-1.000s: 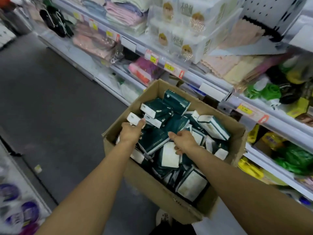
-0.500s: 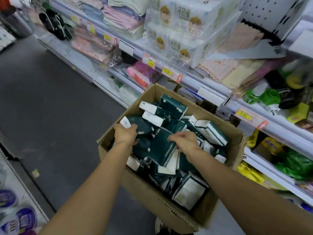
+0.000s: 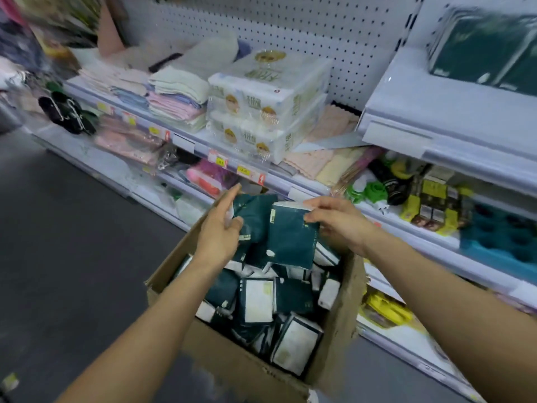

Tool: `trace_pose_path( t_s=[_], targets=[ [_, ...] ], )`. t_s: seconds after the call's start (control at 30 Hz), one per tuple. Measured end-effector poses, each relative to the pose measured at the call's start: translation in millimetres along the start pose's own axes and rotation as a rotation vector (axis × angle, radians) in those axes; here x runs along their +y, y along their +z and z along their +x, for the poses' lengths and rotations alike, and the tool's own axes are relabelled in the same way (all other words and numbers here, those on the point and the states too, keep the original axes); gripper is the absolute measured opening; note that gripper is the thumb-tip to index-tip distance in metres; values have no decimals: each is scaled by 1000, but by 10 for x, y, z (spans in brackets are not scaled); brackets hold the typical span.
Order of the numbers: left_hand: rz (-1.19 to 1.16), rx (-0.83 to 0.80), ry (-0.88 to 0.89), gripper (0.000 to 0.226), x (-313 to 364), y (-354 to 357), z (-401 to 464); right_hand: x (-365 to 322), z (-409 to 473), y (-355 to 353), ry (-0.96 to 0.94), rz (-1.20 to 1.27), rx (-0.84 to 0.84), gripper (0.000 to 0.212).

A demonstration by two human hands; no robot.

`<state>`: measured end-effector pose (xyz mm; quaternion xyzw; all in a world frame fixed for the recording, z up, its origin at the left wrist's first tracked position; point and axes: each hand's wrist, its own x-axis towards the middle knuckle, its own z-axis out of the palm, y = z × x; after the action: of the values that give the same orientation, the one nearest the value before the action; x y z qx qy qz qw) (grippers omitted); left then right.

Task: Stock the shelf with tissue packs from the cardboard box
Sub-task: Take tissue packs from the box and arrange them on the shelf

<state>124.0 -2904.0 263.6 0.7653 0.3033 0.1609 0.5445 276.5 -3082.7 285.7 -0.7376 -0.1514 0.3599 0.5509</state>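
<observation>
Cardboard box (image 3: 220,356) (green tissue packs (image 3: 293,295) inside)

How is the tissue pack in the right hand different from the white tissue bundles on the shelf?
The tissue pack is dark green; the white bundles are pale, in clear wrap. The pack is small and single; each bundle is far bigger. The pack is held upright above the cardboard box, pinched by the right hand; the bundles lie flat, stacked two high on the shelf. Both look like wrapped paper goods.

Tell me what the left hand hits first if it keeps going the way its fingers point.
Probably the price-tag rail on the shelf edge just beyond the left hand and the dark green pack it holds; depth is unclear.
</observation>
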Motion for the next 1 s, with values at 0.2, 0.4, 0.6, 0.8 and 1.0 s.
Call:
trace_pose_path(
  t_s=[0.2,0.4,0.6,0.8,1.0],
  targets=[
    [-5,-135,105,41,599,230,27,-359,-318,-287,-96,-48,19,38],
    [-121,-325,270,49,1213,442,-98,-606,-588,-580,-225,-7,136,41],
    [-285,-236,310,44,1665,718,-59,-708,-865,-998,-285,44,374,44],
    [-460,-167,270,42,2152,1186,54,-763,-1065,-1496,-264,197,295,41],
    [-528,-202,212,38,2533,1763,253,-917,-1120,-2084,-382,268,479,38]
  ],
)
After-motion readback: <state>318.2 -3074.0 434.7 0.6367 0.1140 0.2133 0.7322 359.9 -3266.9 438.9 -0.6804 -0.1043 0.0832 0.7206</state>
